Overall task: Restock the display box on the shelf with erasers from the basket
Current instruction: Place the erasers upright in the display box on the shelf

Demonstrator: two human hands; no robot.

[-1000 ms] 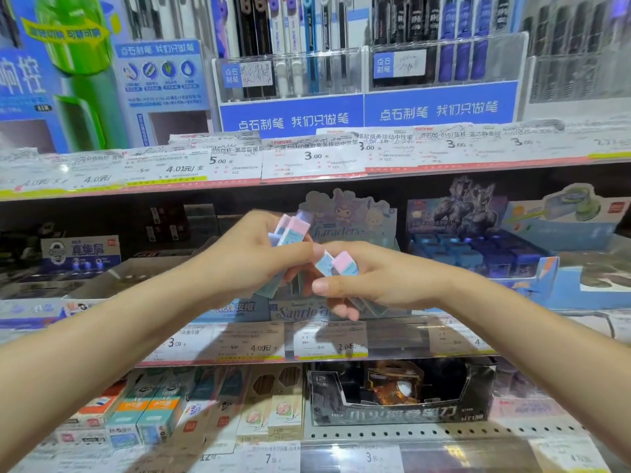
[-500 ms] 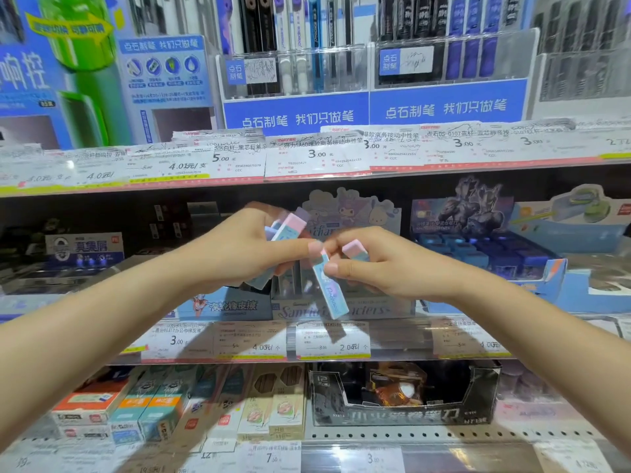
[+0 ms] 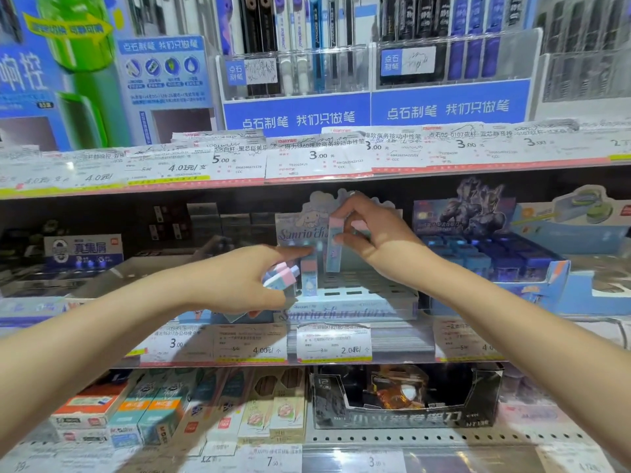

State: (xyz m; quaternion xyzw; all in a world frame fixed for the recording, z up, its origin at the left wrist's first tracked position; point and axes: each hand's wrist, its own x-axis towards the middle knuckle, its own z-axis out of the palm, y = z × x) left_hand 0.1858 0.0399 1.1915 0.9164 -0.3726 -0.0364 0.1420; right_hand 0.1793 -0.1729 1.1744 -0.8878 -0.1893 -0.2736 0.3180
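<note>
The pale blue display box point(image 3: 355, 303) with cartoon characters stands on the middle shelf, its slotted tray mostly bare. My right hand point(image 3: 372, 240) pinches a pink-and-blue eraser point(image 3: 333, 245) upright over the box's slots. My left hand point(image 3: 239, 285) grips a bundle of pink-and-blue erasers point(image 3: 281, 276) at the box's left edge, its forefinger stretched toward another eraser point(image 3: 309, 276) that stands upright in the box. The basket is out of sight.
A blue box of dark blue erasers point(image 3: 491, 257) sits right of the display box, a grey open box point(image 3: 136, 274) to its left. Price labels point(image 3: 333, 343) line the shelf edge. Pen racks point(image 3: 372, 63) stand above, boxed erasers point(image 3: 143, 411) and a black carton point(image 3: 406, 401) below.
Both hands have moved apart and forward to the display box. My right hand took one eraser from the bundle and raised it upright over the slots; my left hand dropped lower.
</note>
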